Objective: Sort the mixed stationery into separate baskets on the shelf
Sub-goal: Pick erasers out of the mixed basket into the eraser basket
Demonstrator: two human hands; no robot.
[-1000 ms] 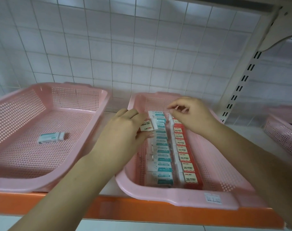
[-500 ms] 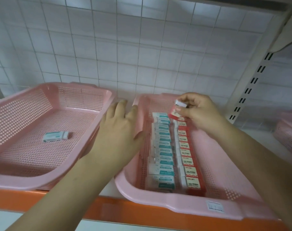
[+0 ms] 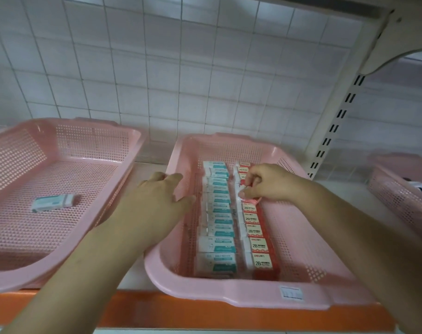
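Note:
The middle pink basket (image 3: 229, 297) holds two rows of erasers: a teal-and-white row (image 3: 218, 213) on the left and a red 2B row (image 3: 255, 239) on the right. My right hand (image 3: 267, 183) is pinched on a red eraser (image 3: 249, 201) down in the far half of the red row. Over this basket's left rim lies my left hand (image 3: 161, 201), flat and open, holding nothing. A single teal-and-white eraser (image 3: 53, 202) lies alone in the left pink basket (image 3: 12, 160).
A third pink basket (image 3: 398, 196) with some items stands at the far right, past the white slotted shelf upright (image 3: 337, 116). The baskets sit on a white shelf with an orange front edge (image 3: 181, 312). A tiled wall closes the back.
The red eraser went from my left hand to my right, which lifted it and has now lowered it into the red row. My left hand opened and settled on the rim.

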